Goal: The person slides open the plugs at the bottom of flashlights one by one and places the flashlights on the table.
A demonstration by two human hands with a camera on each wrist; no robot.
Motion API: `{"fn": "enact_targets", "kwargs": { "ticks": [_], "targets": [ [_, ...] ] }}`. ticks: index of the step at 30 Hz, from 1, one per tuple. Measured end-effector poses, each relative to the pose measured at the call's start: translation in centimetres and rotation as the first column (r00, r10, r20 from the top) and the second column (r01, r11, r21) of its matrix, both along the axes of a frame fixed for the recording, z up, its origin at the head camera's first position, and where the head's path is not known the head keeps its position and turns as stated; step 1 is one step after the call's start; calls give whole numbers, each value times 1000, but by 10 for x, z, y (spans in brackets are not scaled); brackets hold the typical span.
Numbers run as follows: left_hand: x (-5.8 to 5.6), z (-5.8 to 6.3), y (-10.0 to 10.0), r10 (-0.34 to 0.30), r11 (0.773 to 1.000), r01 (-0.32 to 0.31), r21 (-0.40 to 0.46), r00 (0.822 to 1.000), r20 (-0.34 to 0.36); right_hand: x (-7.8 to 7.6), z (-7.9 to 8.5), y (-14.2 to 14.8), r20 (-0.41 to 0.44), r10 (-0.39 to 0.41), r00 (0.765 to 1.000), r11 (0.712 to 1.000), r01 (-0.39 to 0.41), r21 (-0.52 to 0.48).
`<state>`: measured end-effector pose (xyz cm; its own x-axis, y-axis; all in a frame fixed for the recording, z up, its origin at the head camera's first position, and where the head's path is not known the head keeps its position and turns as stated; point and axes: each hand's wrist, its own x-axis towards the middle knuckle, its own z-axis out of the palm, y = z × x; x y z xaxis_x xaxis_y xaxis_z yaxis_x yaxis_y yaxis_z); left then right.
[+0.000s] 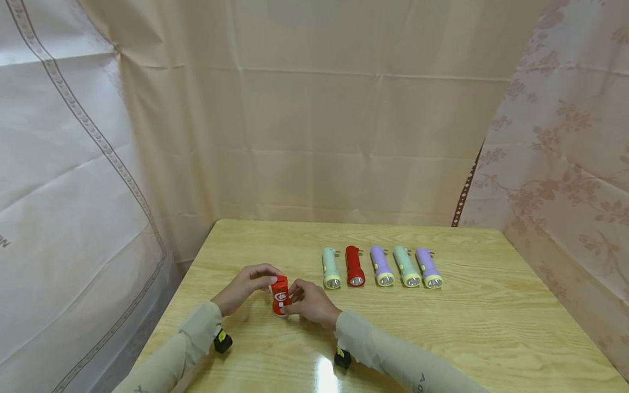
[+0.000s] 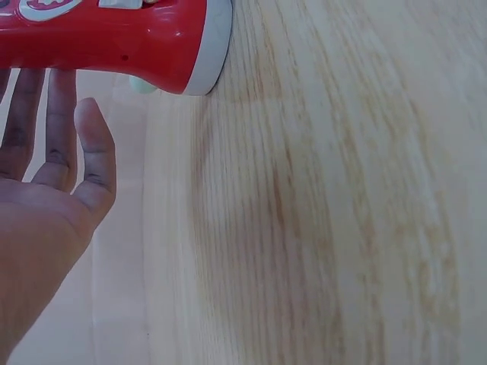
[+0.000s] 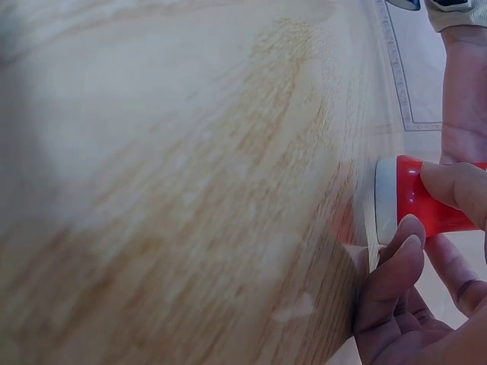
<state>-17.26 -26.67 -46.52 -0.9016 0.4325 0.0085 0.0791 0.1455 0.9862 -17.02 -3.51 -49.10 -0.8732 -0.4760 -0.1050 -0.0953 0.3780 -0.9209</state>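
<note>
A red flashlight (image 1: 280,297) stands upright on the table, its wide white-rimmed head down and a white emblem on its body. My left hand (image 1: 250,286) pinches its top end between thumb and forefinger; in the left wrist view the other fingers of the left hand (image 2: 53,160) reach out loosely beside the red flashlight (image 2: 129,38). Lower down, my right hand (image 1: 312,303) grips the body from the right side. In the right wrist view the thumb of the right hand (image 3: 426,304) lies on the red flashlight (image 3: 426,198) just above its white rim (image 3: 386,201).
To the right, a row of flashlights lies with heads toward me: mint green (image 1: 331,267), red (image 1: 354,266), purple (image 1: 381,266), mint green (image 1: 406,266) and purple (image 1: 429,267). Prongs stick out near their back ends. Curtains (image 1: 344,136) hang around the wooden table (image 1: 467,327).
</note>
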Motion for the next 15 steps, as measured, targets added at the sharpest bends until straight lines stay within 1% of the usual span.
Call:
{"fn": "enact_targets", "kwargs": {
  "ticks": [8,15],
  "targets": [
    [-1,1,2,17,1000,-17,-9,1000,10,0,1,0,8,-3,1000,1000,3,1],
    [-2,0,5,19,1000,-19,-7,1000,-5,0,0,0,-20,-3,1000,1000,4,8]
  ]
}}
